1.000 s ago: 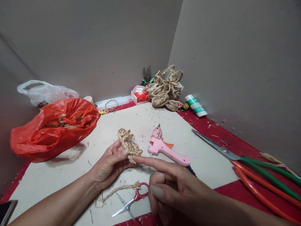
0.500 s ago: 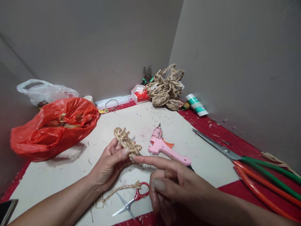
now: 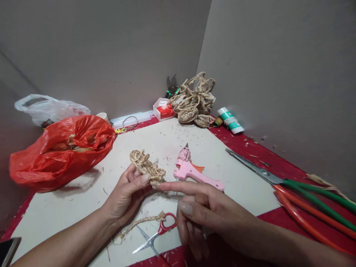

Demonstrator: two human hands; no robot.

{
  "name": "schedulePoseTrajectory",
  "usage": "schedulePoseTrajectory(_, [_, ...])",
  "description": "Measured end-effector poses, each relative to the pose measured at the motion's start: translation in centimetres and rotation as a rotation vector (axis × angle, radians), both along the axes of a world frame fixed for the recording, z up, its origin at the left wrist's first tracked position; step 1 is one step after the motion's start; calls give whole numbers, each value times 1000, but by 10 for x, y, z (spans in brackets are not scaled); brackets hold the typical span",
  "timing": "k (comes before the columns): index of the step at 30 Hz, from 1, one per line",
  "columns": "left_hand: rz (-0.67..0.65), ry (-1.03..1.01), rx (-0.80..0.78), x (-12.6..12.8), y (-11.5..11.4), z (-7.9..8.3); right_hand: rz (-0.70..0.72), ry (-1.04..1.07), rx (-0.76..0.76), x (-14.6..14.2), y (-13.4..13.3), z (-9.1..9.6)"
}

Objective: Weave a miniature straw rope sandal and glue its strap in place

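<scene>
A small piece of coiled, braided straw rope [image 3: 147, 165] is pinched between the thumb and fingers of my left hand [image 3: 130, 189], held above the white board. My right hand [image 3: 203, 207] points its index finger at the lower right end of this piece, the fingertip at or against it. The thumb and other fingers of that hand are loosely bent, with nothing seen in them. Beyond my right hand lies a pink glue gun [image 3: 189, 170] with an orange trigger. Red-handled scissors [image 3: 155, 235] lie open below my hands, beside a loose length of braid [image 3: 139, 223].
A red plastic bag [image 3: 61, 155] holding straw sits at the left, a white bag [image 3: 52, 109] behind it. At the back are clear sticks [image 3: 130, 120], a red-and-white box [image 3: 164, 110], pruners [image 3: 172, 85] and a rope bundle [image 3: 194, 100]. Large shears [image 3: 267, 175] lie at right.
The whole view has shifted slightly. Both hands and the rope piece hold nearly the same pose, with the right index finger still at its end.
</scene>
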State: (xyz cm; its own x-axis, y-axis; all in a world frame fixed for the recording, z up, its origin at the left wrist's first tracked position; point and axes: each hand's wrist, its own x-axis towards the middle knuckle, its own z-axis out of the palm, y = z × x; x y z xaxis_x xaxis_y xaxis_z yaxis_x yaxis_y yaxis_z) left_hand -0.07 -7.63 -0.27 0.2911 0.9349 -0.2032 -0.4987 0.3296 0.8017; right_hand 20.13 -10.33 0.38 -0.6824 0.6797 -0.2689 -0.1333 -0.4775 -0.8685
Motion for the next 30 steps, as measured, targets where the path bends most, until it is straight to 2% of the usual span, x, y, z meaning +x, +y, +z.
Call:
schedulePoseTrajectory(9, [30,74,43,-1,0,0,30,161,-68,1,4,-6])
schedulePoseTrajectory(16, [-4,40,64,1,0,6,20,27,-68,-1,4,-5])
schedulePoseTrajectory(19, [-5,44,62,1,-2,8,-102,-118,57,-5,3,-4])
schedulePoseTrajectory(23, [-15,55,42,3,-4,7,-353,-341,340,-7,1,-6])
schedulePoseTrajectory(26, [-21,56,53,5,-7,6,-382,-474,474,-8,1,-6])
schedulePoseTrajectory(30, [-21,91,86,9,-13,5,-371,-516,499,-10,0,-7])
